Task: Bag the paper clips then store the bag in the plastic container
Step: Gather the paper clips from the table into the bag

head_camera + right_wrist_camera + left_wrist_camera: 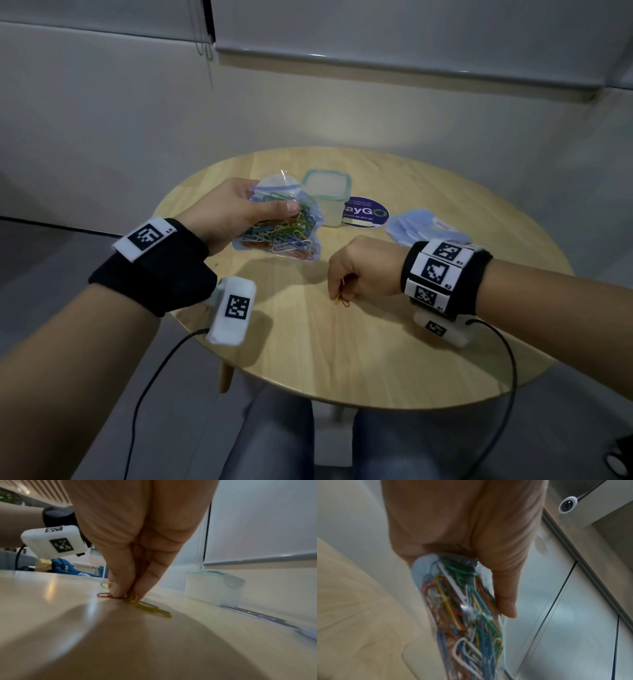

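Hidden: your left hand (233, 212) covers the near side of the bag (284, 226), and its fingers behind the plastic are out of sight; the left wrist view is blurred, and the bag runs off its lower edge.
Hard to read: the purple sticker (366, 214) is partly behind the plastic container (327, 198), so its words are cut off.
Left hand: curled round the bag, thumb across the front, holding it tilted just above the table (376, 342).
Bag: clear, zip top open, packed with coloured paper clips — too tangled to count.
Right hand (363, 274): fingertips (118, 591) pinched down on the loose clips (135, 600) lying on the table, well to the right of the bag.
Loose clips: at least three — one red and two yellow; others under the fingers cannot be told.
Plastic container: one, with a teal rim, standing just behind the bag; whether a lid sits on it is unclear.
Spare bags (428, 226): a flat stack at the right, beyond your right wrist; the number cannot be made out.
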### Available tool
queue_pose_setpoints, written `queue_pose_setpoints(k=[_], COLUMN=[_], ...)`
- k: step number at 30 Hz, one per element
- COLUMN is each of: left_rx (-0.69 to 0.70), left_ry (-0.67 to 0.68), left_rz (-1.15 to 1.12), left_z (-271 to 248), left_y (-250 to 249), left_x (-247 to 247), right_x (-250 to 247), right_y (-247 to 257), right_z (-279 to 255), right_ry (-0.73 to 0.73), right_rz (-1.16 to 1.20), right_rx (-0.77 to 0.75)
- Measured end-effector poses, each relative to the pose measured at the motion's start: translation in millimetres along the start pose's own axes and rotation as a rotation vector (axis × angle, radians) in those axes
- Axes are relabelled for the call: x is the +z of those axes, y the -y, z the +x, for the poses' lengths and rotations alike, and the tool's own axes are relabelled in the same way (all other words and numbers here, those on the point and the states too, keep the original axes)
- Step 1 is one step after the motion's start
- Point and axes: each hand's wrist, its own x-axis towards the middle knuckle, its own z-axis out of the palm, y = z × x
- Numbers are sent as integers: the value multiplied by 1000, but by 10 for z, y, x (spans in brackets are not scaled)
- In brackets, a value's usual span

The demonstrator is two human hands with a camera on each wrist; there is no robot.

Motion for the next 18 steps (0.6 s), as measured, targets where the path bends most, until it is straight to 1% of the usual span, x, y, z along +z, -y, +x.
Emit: queue_pose_setpoints(k=[4, 7, 9, 10, 11, 12, 14, 16, 17, 18], left_rx=[-13, -16, -18, -21, -22, -21, -15, -12, -10, -7], left_ry=[-7, -8, 9, 24, 39, 50, 64, 87, 105, 122], left_rz=[-5, -7, -5, -5, -9, -13, -15, -11, -14, -24], left_z=[-10, -9, -5, -3, -4, -5, -8, -3, 0, -2], left_y=[21, 34, 32, 27, 25, 23, 11, -1, -13, -30], left_x=[1, 22, 23, 27, 36, 53, 103, 174, 217, 264], right_x=[8, 34, 41, 10, -52, -155, -451, -764, -897, -999], right_y=[-31, -61, -96, -123, -163, -208, -247, -175, -104, -19], right_z=[14, 18, 4, -11, -30, -38, -46, -43, -32, -7], right_ry=[21, 68, 92, 78, 33, -50, -327, -627, -735, -812], right_rz=[-54, -140, -155, -139, -110, -56, 198, 470, 551, 597], right_rx=[-11, 17, 57, 85, 117, 151, 189, 125, 67, 6])
